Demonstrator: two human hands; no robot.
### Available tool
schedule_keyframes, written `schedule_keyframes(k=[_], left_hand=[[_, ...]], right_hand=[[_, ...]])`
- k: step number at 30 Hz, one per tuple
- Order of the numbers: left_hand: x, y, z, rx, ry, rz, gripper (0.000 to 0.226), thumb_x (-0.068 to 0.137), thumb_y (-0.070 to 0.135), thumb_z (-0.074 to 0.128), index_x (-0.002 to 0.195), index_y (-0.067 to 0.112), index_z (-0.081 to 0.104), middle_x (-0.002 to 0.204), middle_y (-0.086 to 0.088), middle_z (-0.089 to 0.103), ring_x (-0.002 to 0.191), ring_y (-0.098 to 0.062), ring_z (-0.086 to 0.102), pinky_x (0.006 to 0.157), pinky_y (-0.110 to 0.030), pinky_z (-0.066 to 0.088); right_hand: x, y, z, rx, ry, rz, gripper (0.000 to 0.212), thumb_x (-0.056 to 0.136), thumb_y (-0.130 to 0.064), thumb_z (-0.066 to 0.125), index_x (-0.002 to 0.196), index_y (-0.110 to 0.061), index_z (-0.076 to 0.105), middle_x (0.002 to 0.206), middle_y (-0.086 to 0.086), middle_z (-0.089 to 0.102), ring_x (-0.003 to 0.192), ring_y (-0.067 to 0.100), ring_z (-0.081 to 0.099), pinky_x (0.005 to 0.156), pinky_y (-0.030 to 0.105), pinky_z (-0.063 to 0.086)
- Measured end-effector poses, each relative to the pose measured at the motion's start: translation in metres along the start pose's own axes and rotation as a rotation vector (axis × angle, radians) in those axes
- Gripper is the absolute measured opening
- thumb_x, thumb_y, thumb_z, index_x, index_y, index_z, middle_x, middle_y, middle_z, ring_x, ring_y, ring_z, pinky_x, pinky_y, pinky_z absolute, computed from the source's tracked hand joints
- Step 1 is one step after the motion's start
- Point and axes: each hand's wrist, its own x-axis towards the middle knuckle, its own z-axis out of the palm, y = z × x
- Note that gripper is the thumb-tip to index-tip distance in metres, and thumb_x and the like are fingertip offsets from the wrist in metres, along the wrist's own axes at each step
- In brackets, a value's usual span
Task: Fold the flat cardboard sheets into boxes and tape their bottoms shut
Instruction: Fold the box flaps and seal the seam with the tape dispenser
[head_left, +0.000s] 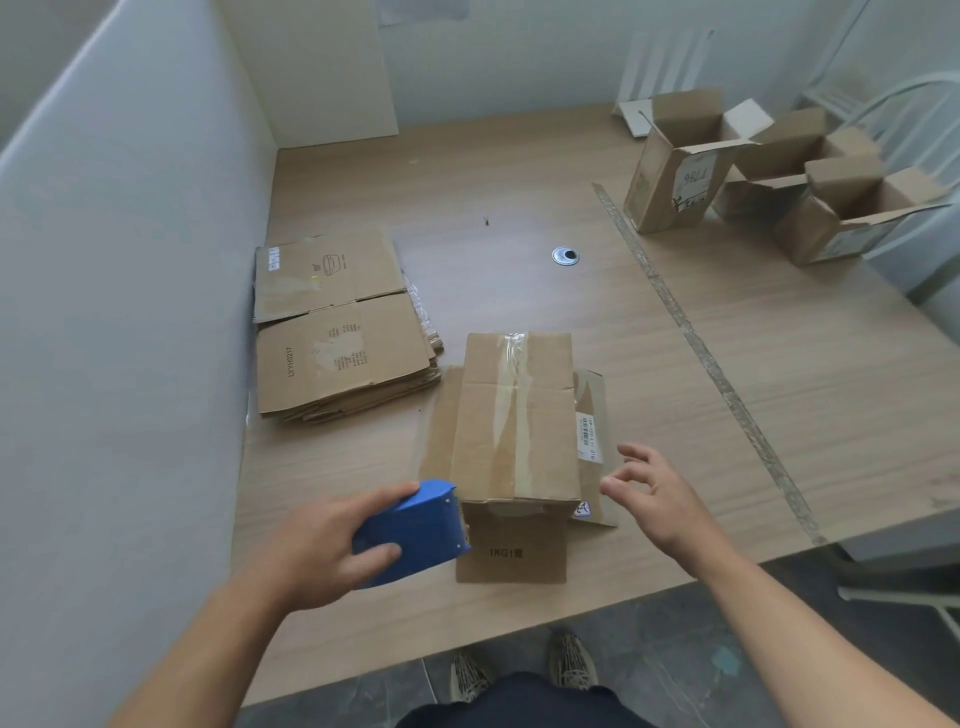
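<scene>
Box, bottom-up at the near middle of the table, top flaps splayed flat beneath; clear tape laid along the bottom seam. Blue tape dispenser at the near-left corner, gripped by the left hand. Right hand released, fingers spread, just beside the right wall, contact uncertain. Advised: steadied with the right palm, tape torn cleanly at the near edge, strip pressed flat along the seam. Stack of flat sheets left; finished boxes far right.
</scene>
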Motion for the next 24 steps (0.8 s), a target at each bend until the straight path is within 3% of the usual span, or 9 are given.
schedule_keyframes(k=[4,7,11,14,20,22,24], left_hand=[[0.019,0.010,-0.020,-0.011,-0.167,-0.066,0.062,0.072,0.052,0.051,0.133,0.054,0.047,0.111,0.021,0.063,0.089,-0.001,0.057,0.075,-0.017,0.044],[0.032,0.017,-0.034,-0.001,-0.223,-0.101,0.056,0.068,0.049,0.050,0.123,0.060,0.049,0.106,0.017,0.065,0.088,-0.003,0.058,0.077,-0.023,0.048],[0.053,0.021,-0.048,0.064,-0.274,-0.137,0.060,0.067,0.051,0.050,0.126,0.059,0.053,0.099,0.020,0.063,0.088,-0.004,0.056,0.075,-0.025,0.048],[0.066,0.024,-0.054,0.125,-0.315,-0.154,0.058,0.066,0.052,0.049,0.124,0.062,0.053,0.095,0.021,0.062,0.088,-0.004,0.056,0.075,-0.026,0.047],[0.082,0.024,-0.054,0.106,-0.399,-0.235,0.057,0.062,0.053,0.050,0.118,0.064,0.055,0.106,0.017,0.064,0.099,-0.008,0.056,0.087,-0.034,0.051],[0.084,0.024,-0.051,0.098,-0.426,-0.258,0.057,0.062,0.054,0.050,0.117,0.065,0.055,0.108,0.018,0.063,0.102,-0.008,0.056,0.087,-0.034,0.051],[0.086,0.023,-0.048,0.095,-0.438,-0.271,0.057,0.061,0.054,0.050,0.117,0.065,0.055,0.109,0.019,0.063,0.103,-0.009,0.055,0.087,-0.033,0.051]], right_hand=[[-0.004,0.012,0.006,0.056,0.003,0.065,0.016,0.089,-0.020,0.072,0.074,-0.014,0.073,0.137,-0.004,0.048,0.122,0.010,0.047,0.096,0.029,0.032],[-0.007,0.019,0.010,0.091,0.020,0.088,0.018,0.088,-0.024,0.073,0.071,-0.017,0.073,0.135,-0.006,0.049,0.124,0.012,0.049,0.104,0.038,0.039],[-0.009,0.026,0.016,0.128,0.034,0.146,0.020,0.087,-0.028,0.073,0.070,-0.019,0.074,0.133,-0.009,0.050,0.121,0.011,0.053,0.105,0.050,0.043],[-0.010,0.030,0.022,0.133,0.035,0.166,0.020,0.087,-0.030,0.073,0.069,-0.022,0.074,0.130,-0.009,0.050,0.122,0.011,0.052,0.105,0.052,0.043],[-0.008,0.032,0.029,0.148,0.047,0.211,0.020,0.088,-0.031,0.071,0.074,-0.017,0.076,0.128,-0.009,0.051,0.121,0.012,0.052,0.106,0.050,0.043],[-0.006,0.030,0.031,0.141,0.045,0.238,0.021,0.089,-0.028,0.070,0.074,-0.014,0.075,0.114,-0.010,0.056,0.112,0.012,0.055,0.102,0.049,0.046],[-0.005,0.027,0.032,0.152,0.010,0.294,0.022,0.091,-0.027,0.068,0.072,-0.015,0.072,0.087,-0.010,0.059,0.091,0.013,0.057,0.092,0.044,0.049]])
